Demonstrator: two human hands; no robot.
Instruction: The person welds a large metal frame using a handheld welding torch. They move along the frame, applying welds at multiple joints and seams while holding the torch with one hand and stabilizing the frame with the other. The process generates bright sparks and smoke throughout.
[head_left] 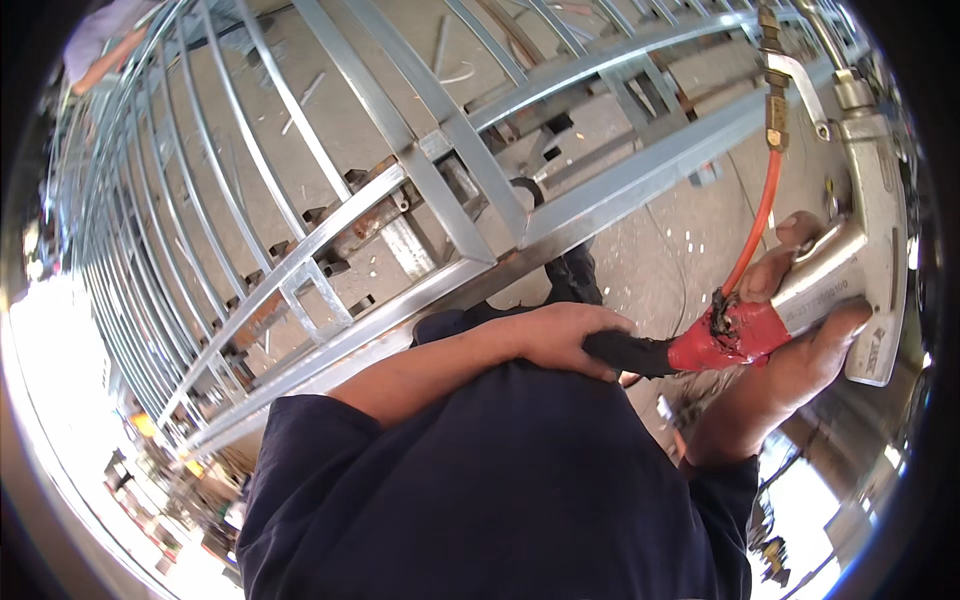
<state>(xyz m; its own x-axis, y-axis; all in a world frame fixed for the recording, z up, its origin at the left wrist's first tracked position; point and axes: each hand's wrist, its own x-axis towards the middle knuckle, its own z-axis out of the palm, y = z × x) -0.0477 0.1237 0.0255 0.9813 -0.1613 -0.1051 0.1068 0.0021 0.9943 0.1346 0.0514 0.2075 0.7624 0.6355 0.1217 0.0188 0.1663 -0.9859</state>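
At the right, my right hand (790, 340) is wrapped round the grip of a silver metal welding gun (875, 260), which has a narrow tube at its upper end. Red tape (725, 335) binds the grip's lower end to a thick black cable (630, 352). My left hand (570, 338) holds this cable in front of my body, fingers closed over it. An orange hose (768, 205) runs from the tape up to a brass fitting (776, 110) beside the gun. Part of the grip is hidden by my right fingers.
A large galvanized steel frame (640, 200) with long parallel bars (250, 120) spans the left and far side, its near edge close to my body. Metal blocks and brackets (405, 245) lie under it. Scraps litter the concrete floor (700, 245). Another person's arm (110, 62) shows at the far left.
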